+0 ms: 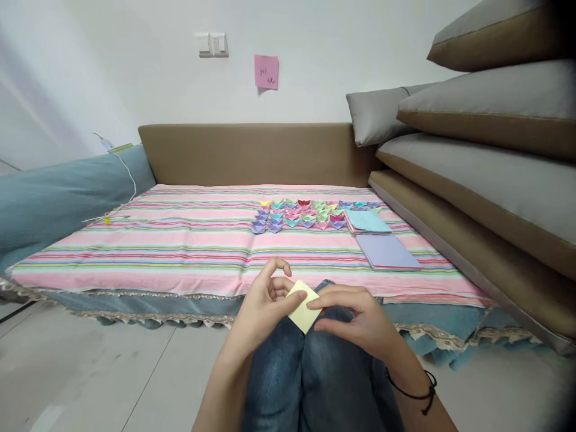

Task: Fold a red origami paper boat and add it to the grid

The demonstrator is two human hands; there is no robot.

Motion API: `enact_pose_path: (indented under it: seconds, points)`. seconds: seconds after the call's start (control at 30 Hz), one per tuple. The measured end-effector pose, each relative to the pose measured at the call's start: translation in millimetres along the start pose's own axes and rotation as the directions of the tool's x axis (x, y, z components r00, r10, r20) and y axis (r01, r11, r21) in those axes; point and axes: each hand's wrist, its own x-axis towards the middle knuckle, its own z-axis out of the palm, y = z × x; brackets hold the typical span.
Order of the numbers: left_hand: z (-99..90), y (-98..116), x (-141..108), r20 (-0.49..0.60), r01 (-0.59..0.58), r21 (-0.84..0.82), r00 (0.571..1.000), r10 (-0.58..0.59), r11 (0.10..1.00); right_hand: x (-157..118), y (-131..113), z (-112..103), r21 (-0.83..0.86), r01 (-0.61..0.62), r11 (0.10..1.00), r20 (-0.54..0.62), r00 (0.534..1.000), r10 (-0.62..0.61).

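Observation:
A small pale yellow square of folded paper (302,319) is held above my knees, turned so that one corner points toward me. My left hand (273,295) grips its left side, thumb on top and fingers behind. At the right corner, the fingertips of my right hand (355,312) press on the paper, with the thumb just below. Beyond my hands, several rows of small folded paper boats (308,221) in many colours stand on the striped cloth. To their right lie a stack of light blue paper (369,221) and a stack of lilac paper (389,251).
The striped cloth (135,252) covers a low sofa seat. Large grey and brown cushions (486,180) are piled on the right. A white cable (130,174) hangs over the blue armrest (76,192). A pink note (266,72) sticks to the wall.

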Motion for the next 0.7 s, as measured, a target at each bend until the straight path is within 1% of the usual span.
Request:
enact_pose_path:
  seconds: [0.07,0.17,0.23,0.33,0.37,0.4,0.47,0.5,0.57,0.63,0.7]
  points:
    - [-1.0,2,3,0.046,0.015,0.024,0.999,-0.016,1.000,0,-1,-1,-0.036,0.053,0.998,-0.048,0.997,-0.055]
    - [-4.7,1,6,0.103,0.001,0.051,0.995,-0.006,0.999,0,1,3,-0.025,0.086,0.996,-0.116,0.989,-0.089]
    - [-10.5,-2,7,0.143,-0.041,0.036,0.989,0.035,0.999,0,5,7,-0.009,0.083,0.997,-0.198,0.977,-0.083]
    - [-21.3,-7,7,0.211,-0.117,-0.038,0.970,0.123,0.992,5,11,13,0.033,0.046,0.998,-0.362,0.932,-0.031]
    - [-24.3,-9,7,0.233,-0.139,-0.050,0.961,0.147,0.989,7,13,15,0.048,0.032,0.998,-0.392,0.920,-0.010]
    - [-26.5,-11,8,0.208,-0.157,-0.022,0.965,0.158,0.987,9,14,17,0.060,0.019,0.998,-0.405,0.914,0.007]
    - [-28.0,-16,9,0.103,-0.230,0.112,0.970,0.219,0.967,13,16,21,0.065,-0.001,0.998,-0.396,0.918,0.026]
    - [-27.5,-18,10,0.048,-0.267,0.187,0.964,0.262,0.945,15,17,22,0.060,-0.011,0.998,-0.389,0.921,0.034]
    - [-25.4,-22,14,-0.025,-0.317,0.296,0.941,0.339,0.901,17,18,25,0.046,-0.035,0.998,-0.389,0.920,0.050]
    - [-23.1,-25,18,-0.064,-0.331,0.334,0.926,0.372,0.882,18,19,26,0.046,-0.056,0.997,-0.392,0.917,0.069]
    - [-21.7,-27,22,-0.075,-0.327,0.335,0.926,0.371,0.883,18,21,25,0.053,-0.075,0.996,-0.391,0.916,0.090]
